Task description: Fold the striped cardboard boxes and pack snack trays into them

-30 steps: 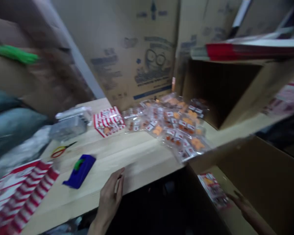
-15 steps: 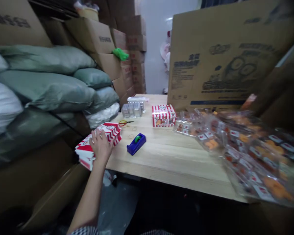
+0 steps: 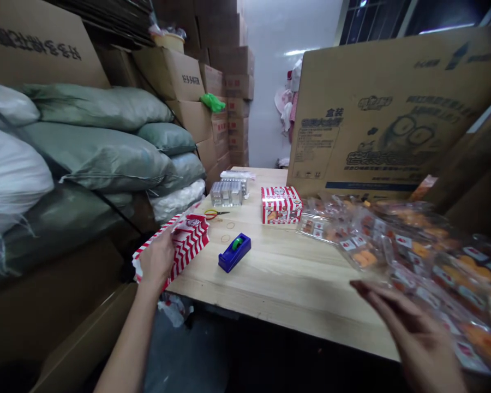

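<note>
At the table's left edge, my left hand (image 3: 159, 261) grips a red-and-white striped carton (image 3: 191, 240) that looks flattened and tilted. Its fingertips are partly hidden behind the card, and more striped card lies under the hand. My right hand (image 3: 413, 327) is at the lower right, slightly blurred, with fingers stretched out and nothing seen in them. It hovers near clear packs of orange items (image 3: 364, 254). Between the hands stands a blue tape dispenser (image 3: 234, 253) with a green core. A folded-up striped box (image 3: 281, 206) stands farther back.
Scissors (image 3: 216, 213) and rubber bands (image 3: 226, 238) lie near the striped card. Clear plastic cases (image 3: 228, 192) stand behind them. A large cardboard box (image 3: 393, 120) rises at the back right. Stuffed green sacks (image 3: 98, 155) are piled beside the table on the left.
My right hand has come into view at the lower right. My left hand has gone from lying spread over the striped stack to gripping a carton, which now tilts up. The view has shifted slightly.
</note>
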### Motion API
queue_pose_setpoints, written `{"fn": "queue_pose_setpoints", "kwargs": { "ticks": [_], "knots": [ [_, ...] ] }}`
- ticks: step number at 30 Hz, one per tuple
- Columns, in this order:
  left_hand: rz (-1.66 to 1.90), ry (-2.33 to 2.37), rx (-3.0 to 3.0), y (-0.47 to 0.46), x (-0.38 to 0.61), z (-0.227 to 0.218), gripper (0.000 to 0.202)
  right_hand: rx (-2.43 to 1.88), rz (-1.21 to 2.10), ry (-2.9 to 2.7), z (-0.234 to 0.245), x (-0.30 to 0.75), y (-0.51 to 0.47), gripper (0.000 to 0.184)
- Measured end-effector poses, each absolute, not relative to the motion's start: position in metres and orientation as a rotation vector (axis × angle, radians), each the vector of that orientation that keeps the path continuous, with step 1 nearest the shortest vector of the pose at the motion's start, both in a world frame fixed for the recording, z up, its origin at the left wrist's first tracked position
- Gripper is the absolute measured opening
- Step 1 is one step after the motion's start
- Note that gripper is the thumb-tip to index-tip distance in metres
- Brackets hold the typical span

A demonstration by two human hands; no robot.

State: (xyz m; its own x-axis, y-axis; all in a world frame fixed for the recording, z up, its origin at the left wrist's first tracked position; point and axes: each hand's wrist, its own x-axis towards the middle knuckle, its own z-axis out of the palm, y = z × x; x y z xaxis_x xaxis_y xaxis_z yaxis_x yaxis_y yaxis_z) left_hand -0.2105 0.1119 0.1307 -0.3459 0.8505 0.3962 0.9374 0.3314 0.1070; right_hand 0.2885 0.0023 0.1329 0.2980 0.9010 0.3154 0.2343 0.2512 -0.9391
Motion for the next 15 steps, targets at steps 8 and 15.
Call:
{"fn": "queue_pose_setpoints", "kwargs": {
  "ticks": [8,15],
  "knots": [
    [-2.410,-2.193,-2.105,0.051,-0.043,0.132,0.046,-1.150,1.169,-0.951,0.075,0.228,0.005,0.050],
    [-2.944,-2.380,-2.268,0.034,0.057,0.078,0.055,-0.998,1.228,-0.615,0.074,0.228,0.008,0.070]
  ]
}}
